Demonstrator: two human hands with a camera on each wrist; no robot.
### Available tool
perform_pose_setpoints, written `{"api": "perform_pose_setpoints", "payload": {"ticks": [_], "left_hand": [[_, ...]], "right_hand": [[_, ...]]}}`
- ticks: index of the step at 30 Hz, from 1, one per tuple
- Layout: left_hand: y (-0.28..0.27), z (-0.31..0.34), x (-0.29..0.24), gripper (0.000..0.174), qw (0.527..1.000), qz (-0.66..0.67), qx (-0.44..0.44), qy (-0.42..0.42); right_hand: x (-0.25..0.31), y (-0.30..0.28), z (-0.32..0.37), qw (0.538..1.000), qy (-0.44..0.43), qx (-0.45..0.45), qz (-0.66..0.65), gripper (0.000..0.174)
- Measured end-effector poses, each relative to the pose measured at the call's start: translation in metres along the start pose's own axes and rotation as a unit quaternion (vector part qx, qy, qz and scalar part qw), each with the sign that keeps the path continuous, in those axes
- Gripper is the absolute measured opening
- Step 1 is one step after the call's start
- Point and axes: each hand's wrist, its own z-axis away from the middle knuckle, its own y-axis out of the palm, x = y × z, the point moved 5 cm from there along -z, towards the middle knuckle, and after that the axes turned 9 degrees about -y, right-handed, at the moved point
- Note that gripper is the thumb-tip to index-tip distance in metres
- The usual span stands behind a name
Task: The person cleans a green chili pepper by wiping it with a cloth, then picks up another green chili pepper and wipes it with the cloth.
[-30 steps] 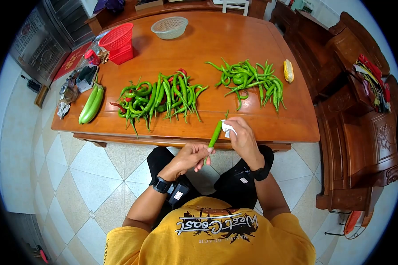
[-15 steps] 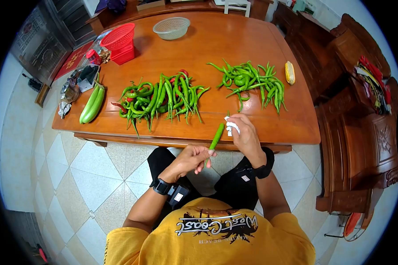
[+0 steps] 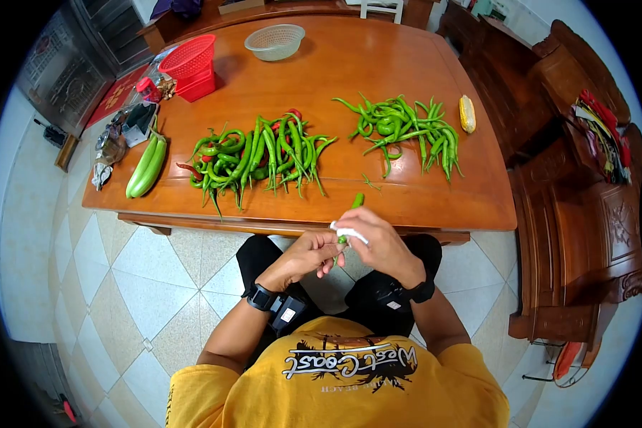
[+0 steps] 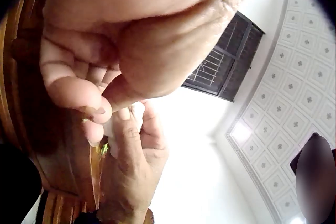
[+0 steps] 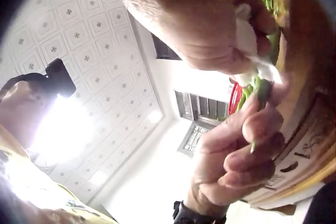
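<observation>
My left hand (image 3: 307,255) pinches the lower end of a green chili pepper (image 3: 358,200) over the table's near edge. Around the pepper's middle, my right hand (image 3: 381,242) holds a crumpled white tissue (image 3: 351,232), its fingers close to the left fingertips. The pepper's far end sticks out beyond the right hand. The right wrist view shows the pepper (image 5: 262,88) between the left thumb and fingers, with the tissue against it. In the left wrist view most of the pepper is hidden behind the hands. Thin green stem bits (image 3: 371,184) lie on the table just beyond.
Two heaps of peppers lie on the wooden table (image 3: 321,85): a larger green-and-red heap (image 3: 257,153) at left, a green heap (image 3: 406,128) at right. Light green eggplants (image 3: 148,167), a corn cob (image 3: 466,114), a red basket (image 3: 189,60) and a pale basket (image 3: 274,43) stand around them.
My right hand has slid with the tissue down the pepper, from its far end toward my left hand. The left hand keeps its grip in nearly the same place.
</observation>
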Motion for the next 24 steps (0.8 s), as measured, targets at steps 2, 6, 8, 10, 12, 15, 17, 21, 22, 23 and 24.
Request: {"api": "perform_pose_setpoints", "payload": {"ticks": [2,6,8,10,12,15,17,21,22,23,24], "left_hand": [[-0.001,-0.002,0.002,0.031,1.000,-0.014,-0.001,-0.006],[0.001,0.004,-0.002,0.029,1.000,0.003,0.005,-0.011],[0.002,0.007,-0.005,0.029,1.000,0.003,0.002,-0.012],[0.000,0.007,-0.005,0.029,1.000,-0.001,0.001,-0.013],[0.000,0.007,-0.003,0.029,1.000,-0.002,-0.005,-0.014],[0.001,0.005,-0.001,0.028,1.000,-0.003,-0.015,-0.013],[-0.001,0.004,0.000,0.027,1.000,-0.011,-0.021,-0.012],[-0.001,0.006,-0.001,0.025,0.999,-0.004,-0.023,-0.022],[-0.001,0.007,-0.002,0.024,0.999,-0.004,-0.023,-0.022],[-0.001,0.008,-0.002,0.024,0.999,-0.003,-0.024,-0.022],[-0.001,0.008,-0.003,0.024,0.999,-0.005,-0.027,-0.022]], "right_hand": [[0.001,0.000,0.000,1.000,0.005,0.001,0.021,0.027],[-0.023,-0.019,-0.003,0.992,0.021,-0.081,0.094,0.027],[-0.036,-0.024,0.001,0.984,0.048,-0.112,0.127,0.026],[-0.029,-0.023,0.000,0.989,0.044,-0.105,0.090,0.026],[-0.018,-0.016,0.001,0.994,0.021,-0.086,0.063,0.027],[0.001,-0.001,0.002,0.999,-0.003,-0.035,0.021,0.028],[0.003,0.001,0.001,1.000,-0.007,-0.022,0.015,0.028],[-0.015,-0.009,0.000,0.997,0.005,-0.057,0.051,0.027],[-0.021,-0.015,0.000,0.995,0.012,-0.071,0.064,0.027],[-0.024,-0.019,-0.001,0.993,0.017,-0.083,0.078,0.027],[-0.028,-0.022,0.000,0.991,0.023,-0.092,0.089,0.027]]}}
